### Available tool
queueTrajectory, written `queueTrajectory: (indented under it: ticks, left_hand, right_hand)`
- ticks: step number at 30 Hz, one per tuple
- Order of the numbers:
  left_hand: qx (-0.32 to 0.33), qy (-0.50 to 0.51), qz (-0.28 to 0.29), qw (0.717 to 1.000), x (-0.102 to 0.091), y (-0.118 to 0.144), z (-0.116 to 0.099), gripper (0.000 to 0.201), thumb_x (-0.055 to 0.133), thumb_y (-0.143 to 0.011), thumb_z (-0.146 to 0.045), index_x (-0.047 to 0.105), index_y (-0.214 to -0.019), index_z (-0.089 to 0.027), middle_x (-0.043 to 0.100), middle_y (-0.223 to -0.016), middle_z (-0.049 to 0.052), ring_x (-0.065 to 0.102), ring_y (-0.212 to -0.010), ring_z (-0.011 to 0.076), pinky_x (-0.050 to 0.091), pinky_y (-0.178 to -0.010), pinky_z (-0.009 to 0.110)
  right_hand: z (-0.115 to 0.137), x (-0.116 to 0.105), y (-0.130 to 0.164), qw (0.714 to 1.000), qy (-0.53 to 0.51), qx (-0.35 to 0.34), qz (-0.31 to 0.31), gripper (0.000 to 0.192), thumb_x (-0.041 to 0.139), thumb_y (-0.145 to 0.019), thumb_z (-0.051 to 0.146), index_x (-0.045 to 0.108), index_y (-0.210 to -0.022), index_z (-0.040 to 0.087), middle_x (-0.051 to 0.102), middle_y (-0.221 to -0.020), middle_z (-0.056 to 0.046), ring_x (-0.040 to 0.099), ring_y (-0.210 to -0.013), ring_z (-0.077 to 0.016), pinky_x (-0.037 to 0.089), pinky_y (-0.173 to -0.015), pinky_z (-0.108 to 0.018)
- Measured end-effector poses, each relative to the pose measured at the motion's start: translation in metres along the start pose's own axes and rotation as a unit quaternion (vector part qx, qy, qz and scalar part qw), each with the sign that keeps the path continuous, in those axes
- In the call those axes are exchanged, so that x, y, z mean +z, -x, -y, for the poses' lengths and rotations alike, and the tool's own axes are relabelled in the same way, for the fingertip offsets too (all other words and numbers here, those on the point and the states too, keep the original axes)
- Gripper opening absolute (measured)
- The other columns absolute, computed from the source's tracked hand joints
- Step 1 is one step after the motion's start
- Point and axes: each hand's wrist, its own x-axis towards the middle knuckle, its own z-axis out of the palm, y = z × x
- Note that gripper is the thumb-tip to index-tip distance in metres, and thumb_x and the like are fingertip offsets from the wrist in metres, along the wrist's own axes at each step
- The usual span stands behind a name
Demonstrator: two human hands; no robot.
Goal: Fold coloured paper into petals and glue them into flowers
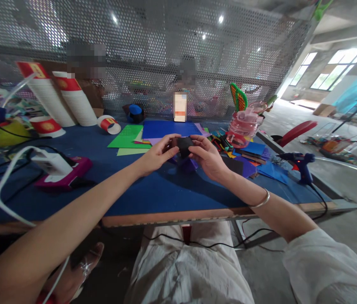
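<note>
Between my two hands, above the blue tabletop (127, 185), is a small black piece (184, 146) that looks like folded paper or card. My left hand (162, 154) pinches its left side with thumb and fingers. From the right, my right hand (208, 156) grips it the same way, with a silvery bangle on that wrist. Just below the black piece a purple piece (189, 165) shows; whether the two are joined I cannot tell. Behind my hands lie sheets of blue paper (165, 129) and green paper (127, 137).
A glue gun (303, 166) stands at the right table edge, its cord hanging down. Paper cup stacks (78, 101), a purple power strip (66, 175) and cables occupy the left. A pink jar (243, 128) and paper scraps (271, 171) lie right. Behind rises a perforated metal screen (153, 50).
</note>
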Motion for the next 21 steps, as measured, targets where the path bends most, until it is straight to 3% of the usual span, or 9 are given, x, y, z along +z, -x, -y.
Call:
queueTrajectory:
  ticks: [6,13,21]
  left_hand:
    - [-0.019,0.049,-0.049,0.997,-0.0044,-0.0004,-0.0004,0.060,0.063,-0.093,-0.055,0.048,-0.144,-0.026,0.061,-0.140,0.013,0.063,-0.121,0.0304,0.060,-0.087,0.041]
    - [0.034,-0.015,-0.047,0.998,-0.0093,-0.0022,-0.0011,0.061,0.064,-0.093,-0.055,0.050,-0.142,-0.022,0.062,-0.140,0.014,0.062,-0.123,0.0294,0.049,-0.110,0.048]
    - [0.032,-0.023,-0.064,0.997,-0.0090,-0.0034,0.0050,0.059,0.059,-0.095,-0.055,0.047,-0.143,-0.022,0.060,-0.142,0.015,0.063,-0.122,0.0295,0.053,-0.105,0.049]
  right_hand:
    - [0.0047,-0.0029,-0.0041,1.000,-0.009,0.018,0.000,0.038,0.084,-0.064,0.029,0.071,-0.100,0.024,0.070,-0.102,0.001,0.060,-0.078,-0.0098,0.052,-0.064,-0.022]
    - [0.0009,-0.0044,-0.0036,0.999,0.039,0.010,0.016,0.041,0.084,-0.065,0.033,0.071,-0.102,0.022,0.071,-0.103,-0.001,0.061,-0.082,-0.0129,0.051,-0.069,-0.026]
    - [0.0003,-0.0066,-0.0042,0.997,0.072,-0.037,0.007,0.046,0.082,-0.067,0.037,0.070,-0.110,0.025,0.071,-0.107,-0.002,0.061,-0.082,-0.0144,0.053,-0.077,-0.031]
